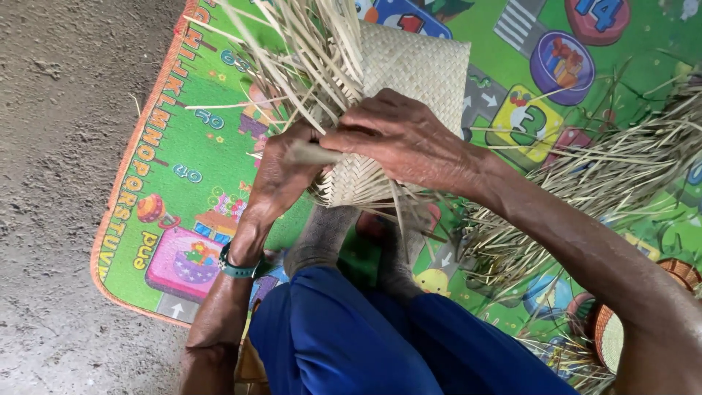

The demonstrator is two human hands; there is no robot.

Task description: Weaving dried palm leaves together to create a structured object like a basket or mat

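Woven mat point(409, 73) sits right under both my hands, propped btwn my knees over the play mat point(197, 212); finished pale weave runs away from me, loose strips point(307, 51) fan up & left from the unwoven edge. My left hand point(281, 175) is at the mat's near-left edge, fingers curled shut on one flat strip point(311, 153) that pokes out toward the right hand. My right hand point(398, 135) lies knuckles-up across the weave, fingers bent down, pressing the edge & pinching the strips, thumb side touching the left hand. Both forearms come in from below, right one slanting across from far right. Count: 1 mat, 2 hands, 1 wristband point(235, 267) on left wrist, 1 heap of spare strips point(585, 183) to my right; loose strips too many to count.
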